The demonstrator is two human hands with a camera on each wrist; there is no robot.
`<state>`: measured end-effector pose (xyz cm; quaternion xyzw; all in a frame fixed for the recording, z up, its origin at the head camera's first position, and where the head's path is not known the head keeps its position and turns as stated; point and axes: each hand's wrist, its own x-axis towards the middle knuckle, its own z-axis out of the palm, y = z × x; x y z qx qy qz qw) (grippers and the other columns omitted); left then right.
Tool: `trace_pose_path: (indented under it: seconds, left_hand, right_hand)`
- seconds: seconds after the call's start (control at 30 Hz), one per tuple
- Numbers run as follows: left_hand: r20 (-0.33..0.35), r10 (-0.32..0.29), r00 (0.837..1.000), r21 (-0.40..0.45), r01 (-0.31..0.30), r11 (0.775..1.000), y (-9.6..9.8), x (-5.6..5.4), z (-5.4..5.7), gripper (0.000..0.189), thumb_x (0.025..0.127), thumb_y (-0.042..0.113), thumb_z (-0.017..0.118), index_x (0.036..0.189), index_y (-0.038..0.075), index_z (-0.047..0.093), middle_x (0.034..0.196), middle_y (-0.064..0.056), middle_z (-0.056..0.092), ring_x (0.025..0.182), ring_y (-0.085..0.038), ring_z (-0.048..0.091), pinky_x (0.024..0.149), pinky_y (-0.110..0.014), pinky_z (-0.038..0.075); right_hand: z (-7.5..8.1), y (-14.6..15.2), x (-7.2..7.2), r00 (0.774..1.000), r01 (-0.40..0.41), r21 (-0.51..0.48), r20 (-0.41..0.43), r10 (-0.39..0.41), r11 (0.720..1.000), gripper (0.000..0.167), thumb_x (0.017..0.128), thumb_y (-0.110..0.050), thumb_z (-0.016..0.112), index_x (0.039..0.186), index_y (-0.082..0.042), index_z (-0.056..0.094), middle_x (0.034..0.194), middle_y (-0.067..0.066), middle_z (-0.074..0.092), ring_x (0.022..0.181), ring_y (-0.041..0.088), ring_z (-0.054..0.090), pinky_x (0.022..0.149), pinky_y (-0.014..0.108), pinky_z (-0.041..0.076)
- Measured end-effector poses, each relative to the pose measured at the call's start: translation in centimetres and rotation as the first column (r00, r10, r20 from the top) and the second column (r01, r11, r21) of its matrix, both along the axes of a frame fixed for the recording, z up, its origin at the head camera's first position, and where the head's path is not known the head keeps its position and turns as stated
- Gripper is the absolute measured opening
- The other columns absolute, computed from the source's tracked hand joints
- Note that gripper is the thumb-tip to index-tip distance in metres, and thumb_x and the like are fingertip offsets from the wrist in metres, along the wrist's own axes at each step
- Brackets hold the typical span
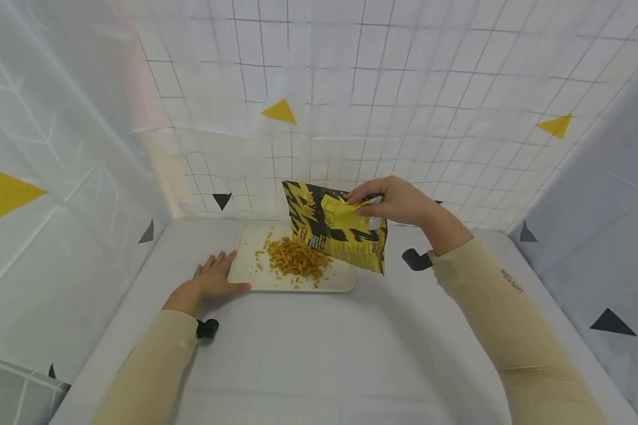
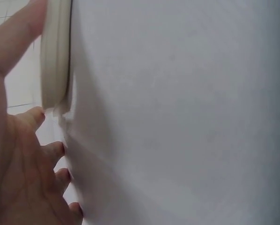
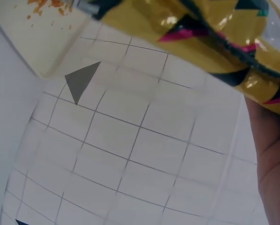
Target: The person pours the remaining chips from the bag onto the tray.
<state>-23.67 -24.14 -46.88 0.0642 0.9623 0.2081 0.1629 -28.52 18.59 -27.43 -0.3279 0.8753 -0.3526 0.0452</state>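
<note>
You have 1 bag (image 1: 351, 236), 1 tray (image 1: 345, 281) and 1 surface (image 1: 308, 354) before you. Your tray bears 1 main heap of orange pieces (image 1: 298, 260), too many to count. You show 2 hands (image 1: 212, 282) (image 1: 396, 200), 2 sleeves (image 1: 151, 360) (image 1: 505, 313) and 2 black wrist mounts (image 1: 207, 329) (image 1: 417, 260). Your head view gives 3 yellow triangles (image 1: 280, 112) and 5 plain dark triangles (image 1: 611, 324), plus 1 mostly hidden.

"What sort of place is this?"

"Looks like a lab. See the white cloth wall with thin dark squares (image 1: 319, 77), flat yellow triangles (image 1: 280, 112), flat black triangles (image 1: 613, 323) and smooth white table (image 1: 298, 354)?"
</note>
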Motion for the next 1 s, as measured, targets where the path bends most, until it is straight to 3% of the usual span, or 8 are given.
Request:
trace_pose_path:
  seconds: [0.4,0.83,1.0]
  left_hand:
    - [0.01,0.006,1.0,0.013,-0.006,1.0,0.1,-0.1,-0.1,0.115,0.084,0.068,0.065,0.161,0.004,0.008,0.162,-0.032,0.002,0.147,-0.054,-0.002,0.114,-0.071,0.0]
    - [0.009,0.002,1.0,-0.002,-0.002,1.0,0.0,-0.2,-0.1,0.116,0.084,0.071,0.064,0.161,0.005,0.007,0.162,-0.032,0.001,0.147,-0.054,-0.003,0.114,-0.071,0.0]
    - [0.011,0.002,1.0,0.011,-0.002,1.0,-0.1,-0.2,-0.3,0.116,0.084,0.07,0.064,0.161,0.006,0.007,0.163,-0.031,0.001,0.148,-0.053,-0.004,0.114,-0.071,-0.001]
  right_hand:
    - [0.8,-0.8,0.1,1.0,-0.015,0.045,0.024,0.014,0.999,0.021,0.091,-0.015,0.075,0.111,-0.022,0.077,0.127,-0.004,0.068,0.118,0.016,0.061,0.093,0.043,0.053]
    - [1.1,-1.7,-0.1,0.999,-0.024,0.08,0.043,0.02,0.996,0.02,0.092,-0.017,0.075,0.109,-0.026,0.078,0.126,-0.007,0.067,0.117,0.014,0.062,0.089,0.04,0.055]
    - [1.1,-2.2,-0.1,0.998,-0.021,0.09,0.053,0.016,0.996,0.021,0.092,-0.016,0.075,0.109,-0.027,0.077,0.126,-0.008,0.067,0.12,0.014,0.06,0.093,0.041,0.054]
